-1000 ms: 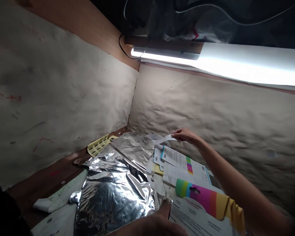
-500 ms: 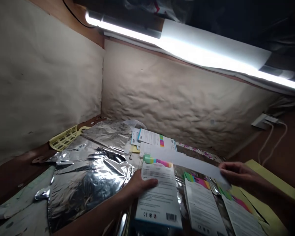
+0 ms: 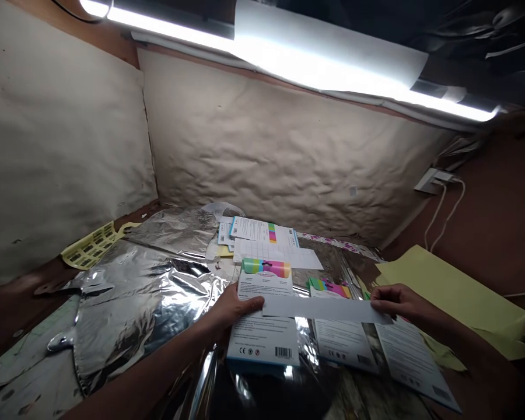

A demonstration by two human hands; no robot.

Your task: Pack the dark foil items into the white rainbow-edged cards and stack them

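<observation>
My left hand (image 3: pixel 236 304) grips the left edge of a white printed box (image 3: pixel 262 341), its thumb lying on the face. The box has a rainbow-coloured hanging tab at the top and a barcode at the bottom. A blank white paper strip (image 3: pixel 319 308) stretches across the box's face, its left end close to my left thumb. Pinched between the fingers of my right hand (image 3: pixel 394 300) is the strip's right end. Below the strip lie two similar boxes, a middle one (image 3: pixel 343 344) and a right one (image 3: pixel 413 361), both partly covered.
More printed boxes (image 3: pixel 254 228) and a gridded white sheet (image 3: pixel 280 254) lie at the back. Silver foil (image 3: pixel 135 315) spreads on the left, with scissors (image 3: pixel 81 290) on it. Yellow paper (image 3: pixel 450 291) lies at right, below a socket with white cables (image 3: pixel 440 216).
The strip has come from behind the left box's top to across its front. My right hand has moved nearer with it. My left hand stays on the box; the view has shifted.
</observation>
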